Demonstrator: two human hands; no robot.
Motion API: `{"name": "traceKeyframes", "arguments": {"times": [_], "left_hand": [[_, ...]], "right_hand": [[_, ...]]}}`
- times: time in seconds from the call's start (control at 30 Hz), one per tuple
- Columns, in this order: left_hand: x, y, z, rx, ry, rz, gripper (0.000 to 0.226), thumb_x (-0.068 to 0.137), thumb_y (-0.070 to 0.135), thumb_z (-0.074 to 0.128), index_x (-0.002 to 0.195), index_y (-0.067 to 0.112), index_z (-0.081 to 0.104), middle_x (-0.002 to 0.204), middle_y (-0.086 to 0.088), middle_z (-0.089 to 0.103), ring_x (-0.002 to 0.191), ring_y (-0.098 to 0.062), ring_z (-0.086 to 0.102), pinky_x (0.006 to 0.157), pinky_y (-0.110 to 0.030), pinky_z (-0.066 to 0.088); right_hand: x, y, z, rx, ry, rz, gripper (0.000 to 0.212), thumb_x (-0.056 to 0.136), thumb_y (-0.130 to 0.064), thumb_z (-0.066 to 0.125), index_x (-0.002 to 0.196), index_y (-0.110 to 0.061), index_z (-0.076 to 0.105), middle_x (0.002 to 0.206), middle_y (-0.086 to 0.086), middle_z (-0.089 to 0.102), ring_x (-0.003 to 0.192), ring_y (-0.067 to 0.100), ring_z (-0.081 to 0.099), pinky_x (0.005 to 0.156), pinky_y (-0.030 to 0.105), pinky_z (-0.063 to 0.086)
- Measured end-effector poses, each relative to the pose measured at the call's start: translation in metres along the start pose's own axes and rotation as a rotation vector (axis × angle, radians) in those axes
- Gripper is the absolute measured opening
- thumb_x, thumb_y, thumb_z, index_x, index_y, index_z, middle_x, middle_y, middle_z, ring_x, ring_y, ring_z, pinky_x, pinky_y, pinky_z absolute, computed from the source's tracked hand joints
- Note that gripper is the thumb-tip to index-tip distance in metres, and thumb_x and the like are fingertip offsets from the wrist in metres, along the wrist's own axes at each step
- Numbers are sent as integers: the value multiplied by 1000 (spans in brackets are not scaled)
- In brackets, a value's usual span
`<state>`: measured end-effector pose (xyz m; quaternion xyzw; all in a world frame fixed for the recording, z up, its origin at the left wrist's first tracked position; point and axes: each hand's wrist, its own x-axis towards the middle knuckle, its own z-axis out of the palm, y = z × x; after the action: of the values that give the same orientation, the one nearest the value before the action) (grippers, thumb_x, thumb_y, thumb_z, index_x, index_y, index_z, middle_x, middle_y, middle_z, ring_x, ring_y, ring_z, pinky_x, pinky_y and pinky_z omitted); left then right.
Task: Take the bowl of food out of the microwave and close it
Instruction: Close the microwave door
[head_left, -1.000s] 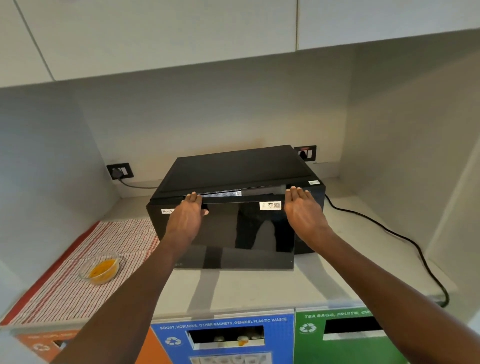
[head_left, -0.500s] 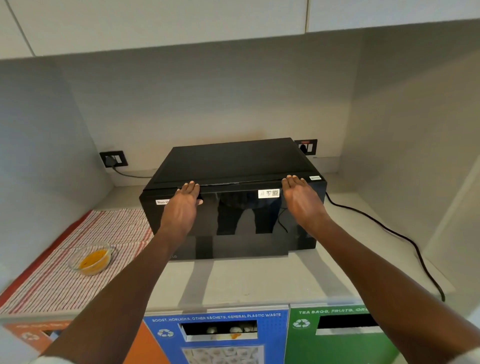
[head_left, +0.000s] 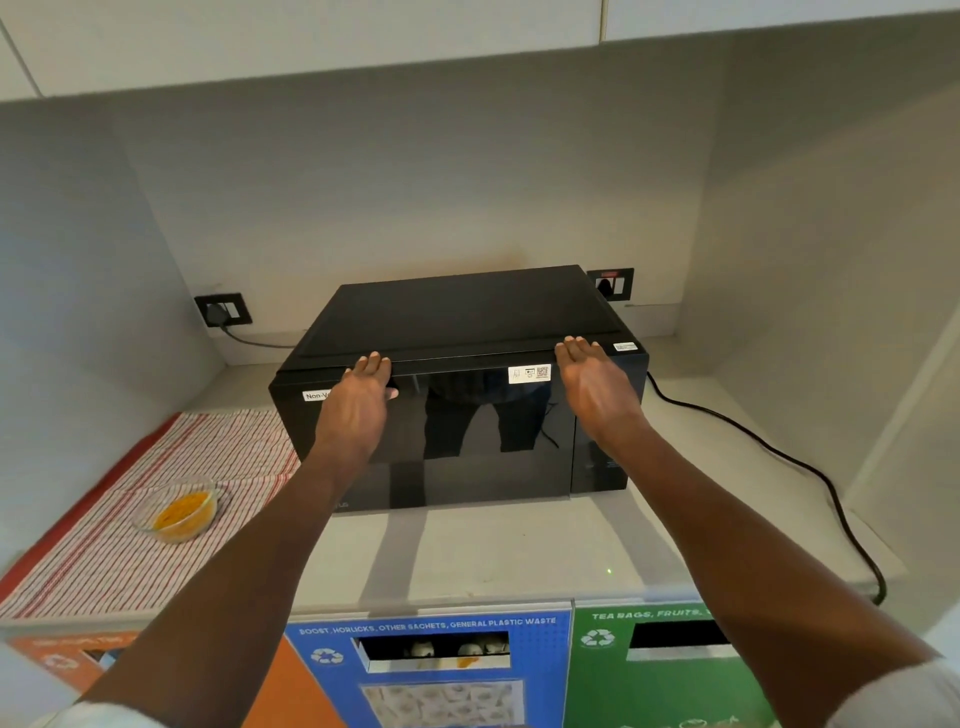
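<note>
We pressed our left hand and right hand flat, fingers spread and gripping nothing, against the top edge of the microwave's shut door. The bowl of food sat on the striped cloth to the left, well apart, with bare counter in front.

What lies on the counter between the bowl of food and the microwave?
Only the striped cloth under the bowl of food; it runs right up to the microwave. Nothing else sits on that stretch in the head view.
</note>
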<state>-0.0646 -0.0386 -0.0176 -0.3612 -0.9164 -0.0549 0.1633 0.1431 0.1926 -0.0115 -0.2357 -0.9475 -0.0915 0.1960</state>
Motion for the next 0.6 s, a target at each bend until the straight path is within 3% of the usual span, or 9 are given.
{"name": "traceKeyframes", "arguments": {"times": [0.43,0.6], "left_hand": [[-3,1,2,47,36,15,72,96,7,54,154,12,12,165,-9,14,152,-24,15,121,-36,19],[-13,6,2,-27,14,-7,79,92,-2,55,155,14,9,165,-6,10,152,-24,12,121,-37,21]], "right_hand": [[1,2,4,-25,27,-3,69,84,-3,63,143,0,27,150,21,35,140,32,30,116,39,21],[-1,-1,3,-27,3,18,72,84,-4,63,144,0,25,151,21,33,141,32,28,117,40,20]]}}
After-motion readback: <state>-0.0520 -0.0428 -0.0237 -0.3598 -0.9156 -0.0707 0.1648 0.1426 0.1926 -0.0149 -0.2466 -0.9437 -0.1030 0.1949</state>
